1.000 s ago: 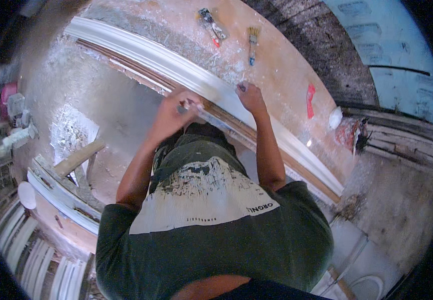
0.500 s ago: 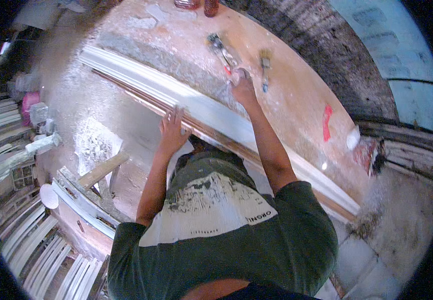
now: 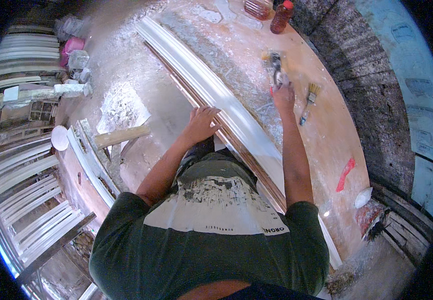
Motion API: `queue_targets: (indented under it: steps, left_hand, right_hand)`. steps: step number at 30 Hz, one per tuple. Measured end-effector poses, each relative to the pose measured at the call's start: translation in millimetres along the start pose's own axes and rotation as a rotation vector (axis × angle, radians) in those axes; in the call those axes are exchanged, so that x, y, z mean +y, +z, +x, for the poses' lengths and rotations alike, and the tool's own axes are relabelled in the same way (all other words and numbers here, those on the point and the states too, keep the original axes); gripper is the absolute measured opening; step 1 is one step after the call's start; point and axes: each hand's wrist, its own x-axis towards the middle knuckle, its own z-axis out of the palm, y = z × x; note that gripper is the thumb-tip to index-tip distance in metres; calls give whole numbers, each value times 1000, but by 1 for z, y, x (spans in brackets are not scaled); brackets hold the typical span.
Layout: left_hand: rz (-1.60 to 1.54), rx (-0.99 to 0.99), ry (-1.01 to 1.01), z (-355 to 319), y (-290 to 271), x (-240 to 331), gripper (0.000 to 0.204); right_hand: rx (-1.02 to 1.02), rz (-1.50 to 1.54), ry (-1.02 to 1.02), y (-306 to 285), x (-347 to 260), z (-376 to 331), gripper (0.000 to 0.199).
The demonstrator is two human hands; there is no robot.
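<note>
A long white ridged moulding (image 3: 204, 70) runs diagonally in front of me, with a brown strip (image 3: 251, 162) along its near side. My left hand (image 3: 204, 122) lies across the brown strip with its fingers stretched out, the thumb apart. Farther right, my right hand (image 3: 284, 95) is closed over the worktop, its fingertips at a pale piece beside a dark-and-grey tool (image 3: 275, 61) with a red end. What the fingers hold is blurred and partly hidden. A paintbrush (image 3: 310, 100) with tan bristles lies just right of that hand.
A bottle of reddish liquid with a red cap (image 3: 281, 17) stands at the far edge, beside another reddish container (image 3: 257, 9). A red strip (image 3: 345, 175) lies on the worktop (image 3: 326, 145). Stacked white mouldings (image 3: 36, 175) and a wooden bar (image 3: 121, 136) are at the left.
The view has turned, so the worktop and moulding appear shifted right and steeper. My right hand has come closer over the dark tool; my left hand stays on the brown strip.
</note>
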Motion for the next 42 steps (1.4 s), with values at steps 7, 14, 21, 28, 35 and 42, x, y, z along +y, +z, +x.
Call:
queue_targets:
  steps: [7,14,21,28,35,42]
  left_hand:
    - [-6,70,-6,18,-32,-68,54]
    - [5,207,79,63,-68,-151,63]
    - [77,17,301,98,-101,-191,70]
    - [-10,-44,520,107,-110,-220,67]
    - [-140,-258,542,114,-92,-243,57]
    - [-354,-150,854,124,-100,-262,60]
  right_hand:
    - [-225,496,335,-20,-79,-36,36]
    - [-389,232,189,-17,-189,-29,36]
    - [-339,30,111,42,-245,49,37]
    - [-307,27,-20,116,-339,172,35]
    - [-376,-15,-208,174,-450,272,26]
    - [-247,36,-35,163,-490,246,29]
